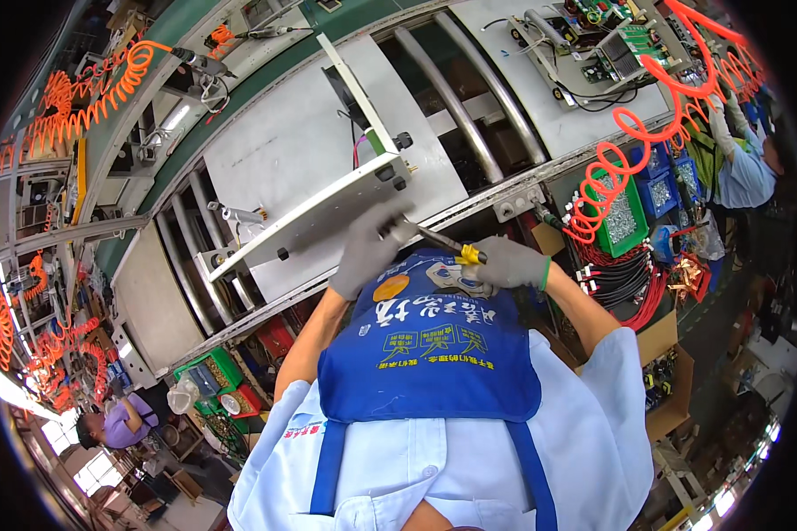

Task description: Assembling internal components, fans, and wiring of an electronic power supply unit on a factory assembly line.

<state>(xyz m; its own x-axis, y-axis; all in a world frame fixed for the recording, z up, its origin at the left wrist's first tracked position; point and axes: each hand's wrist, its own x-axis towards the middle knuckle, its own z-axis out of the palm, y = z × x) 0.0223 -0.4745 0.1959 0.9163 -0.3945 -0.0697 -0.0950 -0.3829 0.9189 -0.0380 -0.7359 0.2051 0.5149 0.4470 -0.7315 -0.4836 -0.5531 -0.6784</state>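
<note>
In the head view, the person's right hand [511,263], in a grey glove with a green cuff, is closed around the yellow and black handle of a tool [439,239]. The tool's dark shaft slants from that hand up toward the left hand [363,257]. The left hand, also gloved in grey, has bent fingers near the tool's far end; whether it grips the tool or anything else cannot be told. Just beyond the left hand, a pale metal panel [328,223] stands tilted over a white board [279,168]. Farther ahead, between the hands' directions, lie bare metal rollers [469,115]. Ahead and to the right of the right hand are circuit boards [629,53]. To its right sits a green bin [643,221] of small silvery parts, near a coiled red hose [682,86]. A blue apron [425,372] spreads below both hands.
</note>
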